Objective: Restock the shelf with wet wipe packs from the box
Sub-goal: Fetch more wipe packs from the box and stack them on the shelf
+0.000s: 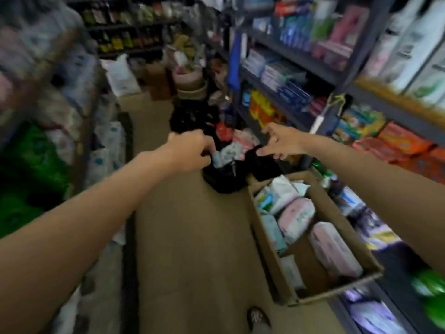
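Observation:
A cardboard box (342, 227) lies on the floor at the right, holding several pink, white and pale blue wet wipe packs (297, 216). Beyond it stands a black plastic bag (224, 179) with more soft packs showing at its mouth. My left hand (192, 150) pinches the bag's left edge beside a pale blue pack (227, 153). My right hand (281, 142) hovers with fingers spread over the bag's right edge, holding nothing. The dark metal shelf (296, 59) runs along the right, stocked with boxed and bagged goods. The picture is motion-blurred.
A narrow tan-floored aisle (192, 249) runs forward. Stacked goods and green crates (26, 179) line the left side. Buckets, pots and cardboard boxes (190, 85) crowd the far end. My foot (258, 319) shows at the bottom edge.

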